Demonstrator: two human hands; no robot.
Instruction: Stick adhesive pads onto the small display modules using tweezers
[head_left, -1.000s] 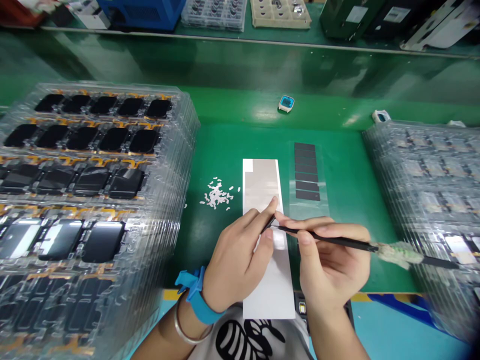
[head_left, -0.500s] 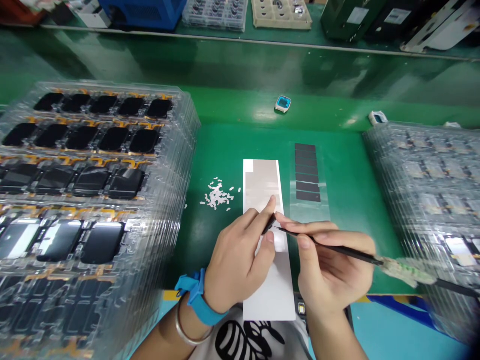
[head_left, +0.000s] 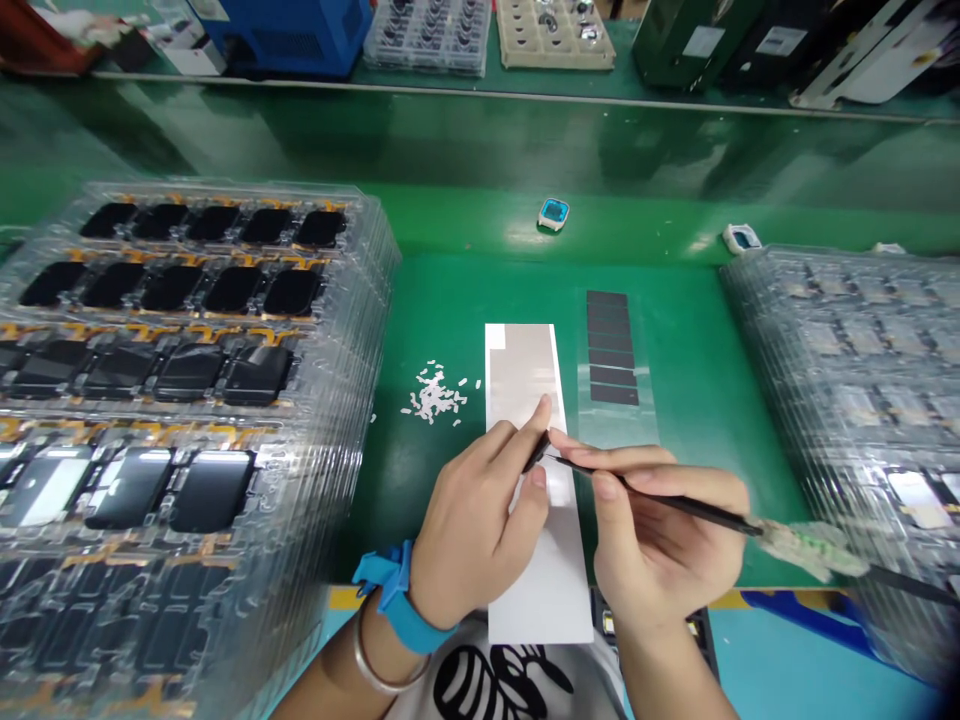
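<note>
The fingers of the left hand pinch a small dark piece, and the fingers of the right hand hold thin black tweezers with the tip just beside it. All this is over a long white strip on the green surface, near a clear sheet of dark pads. The step looks like fine work on that piece, so the next move calls for slow, steady fingers.

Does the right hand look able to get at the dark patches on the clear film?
Probably yes: the right hand sits just below that film, nothing stands between them, though it holds a slim black tool.
</note>
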